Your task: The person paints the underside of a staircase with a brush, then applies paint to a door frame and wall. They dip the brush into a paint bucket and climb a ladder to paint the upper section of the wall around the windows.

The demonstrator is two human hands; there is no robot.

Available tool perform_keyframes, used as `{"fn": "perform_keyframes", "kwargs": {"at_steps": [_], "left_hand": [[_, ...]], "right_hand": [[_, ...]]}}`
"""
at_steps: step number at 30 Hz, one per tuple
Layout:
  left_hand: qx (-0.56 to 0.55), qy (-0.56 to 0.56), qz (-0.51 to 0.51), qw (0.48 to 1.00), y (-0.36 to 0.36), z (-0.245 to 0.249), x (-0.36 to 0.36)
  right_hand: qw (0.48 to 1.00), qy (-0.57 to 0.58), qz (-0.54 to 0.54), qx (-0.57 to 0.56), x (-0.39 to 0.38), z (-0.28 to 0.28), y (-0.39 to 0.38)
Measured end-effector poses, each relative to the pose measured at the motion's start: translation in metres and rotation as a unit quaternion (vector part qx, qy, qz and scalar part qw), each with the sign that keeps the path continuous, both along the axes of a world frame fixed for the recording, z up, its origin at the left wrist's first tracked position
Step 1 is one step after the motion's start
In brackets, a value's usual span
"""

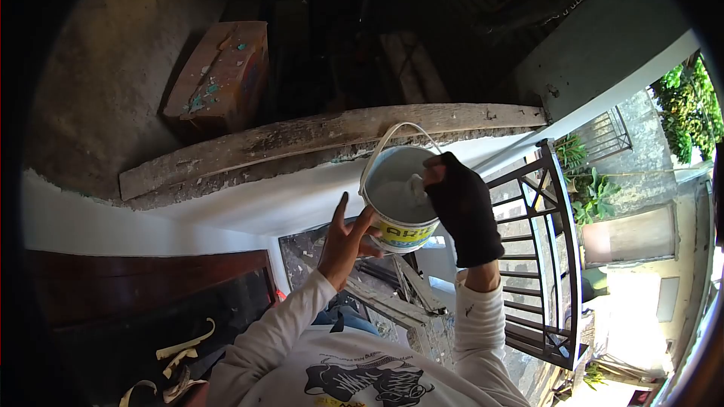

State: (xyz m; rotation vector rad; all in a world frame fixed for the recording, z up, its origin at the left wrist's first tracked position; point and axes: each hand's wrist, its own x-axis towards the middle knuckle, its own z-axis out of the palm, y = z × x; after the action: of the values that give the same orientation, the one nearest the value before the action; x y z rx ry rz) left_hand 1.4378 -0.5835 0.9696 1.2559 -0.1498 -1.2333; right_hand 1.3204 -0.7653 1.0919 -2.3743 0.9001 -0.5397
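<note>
A white paint bucket (403, 235) with a yellow and blue label tilts toward me, its wire handle raised. Whitish paint (392, 194) shows inside. My left hand (348, 245) holds the bucket's lower left side, with the thumb and index finger apart and the other fingers partly behind it. A black fingerless glove covers my right hand (461, 211), which is at the bucket's right rim. Its fingers are closed around something whitish that reaches into the bucket; its kind is hidden.
Beyond the bucket, a worn wooden plank (317, 136) lies along a ledge above a white wall. A paint-spattered cardboard box (219, 75) sits behind it. A dark metal railing (539, 256) stands at right. Scrap wood (407, 286) lies below.
</note>
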Motion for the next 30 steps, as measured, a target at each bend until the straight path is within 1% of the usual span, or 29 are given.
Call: {"fn": "perform_keyframes", "kwargs": {"at_steps": [1,2,3,4,5,7,8,9,10,11,12,13,15,16,17,18,19,20,21,23,25,26,27,28,29,30], "left_hand": [[-0.003,-0.046,0.015,0.999,0.007,-0.008,-0.001],[-0.014,-0.094,0.037,0.995,0.015,0.002,-0.001],[-0.012,-0.094,0.036,0.995,0.025,0.006,0.001],[-0.007,-0.255,0.046,0.966,0.037,0.007,0.004],[-0.005,-0.411,0.054,0.910,0.044,0.010,0.012],[-0.058,-0.566,0.114,0.814,0.051,0.023,0.031],[-0.065,-0.628,0.111,0.767,0.055,0.040,0.044],[-0.053,-0.694,0.115,0.708,0.054,0.050,0.059],[-0.024,-0.733,0.102,0.672,0.052,0.067,0.073],[0.006,-0.770,0.089,0.632,0.046,0.084,0.088],[-0.005,-0.787,0.095,0.610,0.034,0.096,0.104],[-0.003,-0.788,0.098,0.607,0.022,0.104,0.118],[0.017,-0.837,0.057,0.544,-0.002,0.120,0.147],[0.022,-0.839,0.063,0.540,-0.016,0.122,0.157],[0.037,-0.824,0.039,0.565,-0.030,0.117,0.160],[0.067,-0.809,0.018,0.584,-0.037,0.109,0.163],[0.087,-0.814,0.005,0.575,-0.045,0.093,0.165],[0.116,-0.818,-0.010,0.563,-0.048,0.079,0.166],[0.129,-0.830,-0.004,0.542,-0.049,0.076,0.165],[0.146,-0.848,-0.005,0.510,-0.051,0.080,0.169],[0.159,-0.810,-0.029,0.564,-0.054,0.083,0.163],[0.158,-0.818,-0.031,0.552,-0.053,0.083,0.165],[0.160,-0.818,-0.030,0.552,-0.052,0.082,0.167],[0.169,-0.811,-0.043,0.559,-0.050,0.083,0.167],[0.175,-0.803,-0.056,0.566,-0.051,0.083,0.166],[0.184,-0.788,-0.060,0.584,-0.052,0.084,0.165]], "right_hand": [[1.000,-0.003,-0.006,0.023,-0.004,0.002,-0.002],[0.999,-0.020,-0.006,0.032,-0.007,0.003,-0.003],[0.999,-0.020,-0.008,0.034,-0.010,0.006,-0.004],[0.997,-0.025,-0.011,0.077,-0.012,0.010,-0.004],[0.992,-0.032,-0.014,0.118,-0.014,0.014,-0.004],[0.992,-0.039,0.001,0.118,-0.017,0.018,-0.003],[0.991,-0.044,0.019,0.126,-0.018,0.020,-0.002],[0.989,-0.049,0.038,0.133,-0.018,0.022,-0.001],[0.983,-0.040,0.032,0.174,-0.017,0.027,0.002],[0.982,-0.031,0.019,0.185,-0.014,0.030,0.005],[0.982,-0.041,0.029,0.180,-0.014,0.023,0.003],[0.983,-0.050,0.038,0.175,-0.015,0.017,0.002],[0.987,-0.023,0.024,0.160,-0.015,0.019,0.008],[0.984,-0.004,0.004,0.178,-0.013,0.027,0.011],[0.983,-0.004,0.016,0.182,-0.019,0.023,0.011],[0.991,-0.020,0.023,0.133,-0.027,0.015,0.005],[0.994,-0.046,0.044,0.093,-0.025,0.001,0.000],[0.991,-0.037,0.016,0.124,-0.021,-0.001,0.000],[0.988,-0.023,-0.015,0.155,-0.021,0.000,-0.001],[0.992,-0.024,0.044,0.114,-0.020,-0.006,-0.005],[0.988,-0.044,0.058,0.140,-0.018,-0.009,-0.004],[0.989,-0.048,0.087,0.108,-0.017,-0.011,-0.005],[0.989,-0.048,0.119,0.075,-0.016,-0.012,-0.005],[0.988,-0.072,0.097,0.095,-0.012,-0.015,-0.002],[0.989,-0.066,0.096,0.094,-0.012,-0.014,-0.001],[0.989,-0.052,0.092,0.102,-0.010,-0.010,0.000]]}}
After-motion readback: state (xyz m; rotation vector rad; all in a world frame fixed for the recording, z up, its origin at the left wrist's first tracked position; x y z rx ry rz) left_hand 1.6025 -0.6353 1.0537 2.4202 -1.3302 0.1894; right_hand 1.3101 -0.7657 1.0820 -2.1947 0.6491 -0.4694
